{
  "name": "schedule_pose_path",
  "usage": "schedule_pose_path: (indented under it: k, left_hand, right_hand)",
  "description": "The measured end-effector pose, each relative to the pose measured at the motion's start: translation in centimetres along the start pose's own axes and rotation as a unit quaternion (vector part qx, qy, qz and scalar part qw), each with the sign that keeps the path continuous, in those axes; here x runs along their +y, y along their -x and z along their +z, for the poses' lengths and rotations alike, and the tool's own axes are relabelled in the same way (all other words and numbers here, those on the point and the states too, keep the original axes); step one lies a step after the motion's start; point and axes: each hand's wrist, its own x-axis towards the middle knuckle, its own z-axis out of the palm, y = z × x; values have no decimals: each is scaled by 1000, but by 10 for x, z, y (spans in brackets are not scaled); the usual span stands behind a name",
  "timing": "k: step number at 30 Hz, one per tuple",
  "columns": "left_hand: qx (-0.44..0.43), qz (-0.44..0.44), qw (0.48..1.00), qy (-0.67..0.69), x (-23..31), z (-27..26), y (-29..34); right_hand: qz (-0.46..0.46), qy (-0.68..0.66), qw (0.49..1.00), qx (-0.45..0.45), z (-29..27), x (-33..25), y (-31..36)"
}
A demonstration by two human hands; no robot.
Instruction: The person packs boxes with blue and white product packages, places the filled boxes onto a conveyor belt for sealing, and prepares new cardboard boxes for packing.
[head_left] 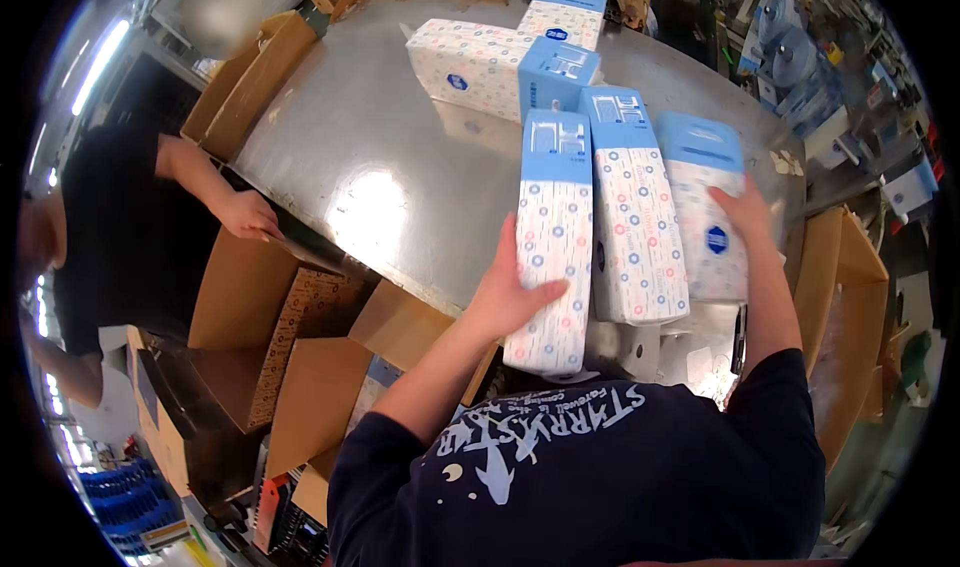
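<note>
Three long white packs with blue ends and a pattern of small rings stand side by side at the table's near edge. My left hand [512, 292] grips the left pack [552, 237], its thumb across the front face and its fingers along the outer side. Between my hands stands the middle pack [640, 232], touched by neither hand as far as I can see. My right hand [745, 212] holds the right pack [700, 257], thumb on the face, the other fingers mostly hidden behind its outer side. Farther back, another such pack [470, 67] lies on its side.
More packs, one of them upright [565, 12], are at the back of the metal table [330, 137]. Open cardboard boxes [320, 397] stand at lower left, and another box [850, 307] at right. A co-worker's hand [250, 215] is at the table's left edge.
</note>
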Motion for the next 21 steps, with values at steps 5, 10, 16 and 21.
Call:
schedule_pose_path:
  k: [5,10,16,21]
  left_hand:
    - [117,-52,988,85,7,-13,-37]
    - [51,-177,972,148,5,-23,-37]
    - [76,-167,962,204,-10,-20,46]
    - [165,-78,968,170,7,-26,118]
  right_hand:
    - [-246,-85,948,-180,-17,-120,38]
    - [-25,-340,882,-327,28,-59,-5]
    - [19,-280,815,-506,79,-36,29]
    - [-80,-399,762,-503,75,-99,84]
